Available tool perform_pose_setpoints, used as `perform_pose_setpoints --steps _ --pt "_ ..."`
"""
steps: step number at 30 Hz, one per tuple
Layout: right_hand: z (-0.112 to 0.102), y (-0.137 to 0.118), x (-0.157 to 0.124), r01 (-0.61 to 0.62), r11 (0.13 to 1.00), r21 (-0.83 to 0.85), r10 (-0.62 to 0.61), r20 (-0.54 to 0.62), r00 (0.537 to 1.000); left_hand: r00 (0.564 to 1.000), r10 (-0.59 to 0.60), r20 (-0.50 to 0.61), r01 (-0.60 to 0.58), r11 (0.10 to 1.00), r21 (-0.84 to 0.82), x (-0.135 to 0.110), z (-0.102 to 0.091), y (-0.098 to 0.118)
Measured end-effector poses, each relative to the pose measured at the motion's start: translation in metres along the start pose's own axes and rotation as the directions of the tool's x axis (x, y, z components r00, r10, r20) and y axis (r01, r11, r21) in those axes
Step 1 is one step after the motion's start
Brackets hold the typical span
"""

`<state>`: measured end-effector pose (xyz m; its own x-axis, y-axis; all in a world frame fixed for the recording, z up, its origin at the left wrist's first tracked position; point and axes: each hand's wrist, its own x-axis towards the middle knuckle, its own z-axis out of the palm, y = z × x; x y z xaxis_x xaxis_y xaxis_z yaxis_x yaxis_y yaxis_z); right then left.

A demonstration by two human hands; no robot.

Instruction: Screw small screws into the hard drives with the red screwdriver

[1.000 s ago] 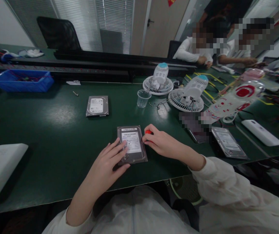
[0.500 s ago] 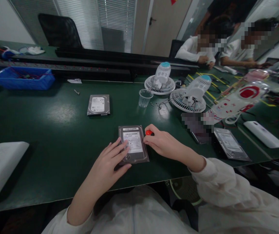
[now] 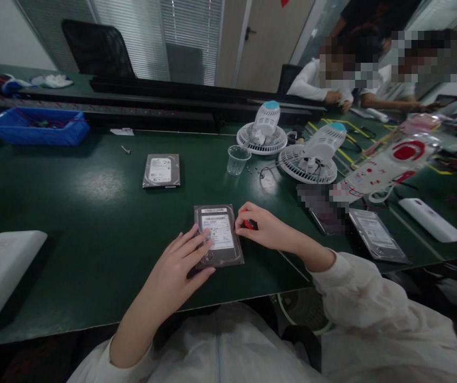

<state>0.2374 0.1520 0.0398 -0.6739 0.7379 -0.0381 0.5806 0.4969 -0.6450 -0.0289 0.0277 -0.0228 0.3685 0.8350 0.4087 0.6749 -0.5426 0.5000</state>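
A hard drive (image 3: 228, 254) lies flat on the green table, label side up, right in front of me. My left hand (image 3: 178, 266) rests on its left side with fingers spread across the label. At the drive's right edge, my right hand (image 3: 270, 229) is closed around a red-and-black screwdriver (image 3: 249, 224). Only part of the handle shows; fingers hide the shaft and tip. Farther back and to the left sits a second hard drive (image 3: 161, 171). Another hard drive (image 3: 377, 236) lies to the right, near the table's front edge.
Past the drives stand a clear plastic cup (image 3: 238, 159) with small screws beside it and two white fan heads (image 3: 266, 135). A blue bin (image 3: 44, 130) is at back left, a white device (image 3: 5, 276) at left. A bottle (image 3: 388, 162) lies right; people sit beyond.
My right hand has turned slightly on the screwdriver, so more of the red-and-black handle shows below the fingers. The left hand and the drive keep their place.
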Motion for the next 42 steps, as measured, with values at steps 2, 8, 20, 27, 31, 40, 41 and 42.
perform_pose_setpoints --steps 2,8,20,27,31,40,41,42 --pt "0.0 -0.001 0.001 -0.028 0.999 0.029 0.028 0.0 1.0 1.0 0.003 0.0 -0.003 1.0 0.004 0.0 0.0 0.0" --pt "0.004 -0.006 -0.003 -0.122 0.987 0.107 0.121 0.016 0.992 1.0 0.004 -0.007 -0.004 1.0 -0.009 -0.001 0.0 -0.001" --pt "0.004 -0.019 0.004 -0.387 0.904 0.18 0.371 0.12 0.921 1.0 0.011 0.006 -0.011 1.0 0.002 0.0 -0.001 -0.001" --pt "0.003 -0.022 0.004 -0.422 0.888 0.18 0.407 0.117 0.906 1.0 0.003 0.005 -0.003 1.0 0.002 0.0 0.0 -0.001" --pt "0.004 -0.023 0.004 -0.425 0.888 0.176 0.413 0.101 0.905 1.0 0.013 0.008 -0.014 1.0 0.02 0.0 0.0 0.0" --pt "0.006 -0.019 0.004 -0.407 0.897 0.171 0.394 0.105 0.913 1.0 0.018 -0.001 -0.018 1.0 0.022 0.0 0.0 -0.001" --pt "0.006 -0.019 0.003 -0.405 0.898 0.172 0.392 0.106 0.914 1.0 0.018 -0.001 -0.018 1.0 0.023 0.0 0.0 -0.001" --pt "0.006 -0.019 0.003 -0.402 0.899 0.173 0.389 0.107 0.915 1.0 0.017 0.0 -0.017 1.0 0.023 0.0 0.0 -0.001"
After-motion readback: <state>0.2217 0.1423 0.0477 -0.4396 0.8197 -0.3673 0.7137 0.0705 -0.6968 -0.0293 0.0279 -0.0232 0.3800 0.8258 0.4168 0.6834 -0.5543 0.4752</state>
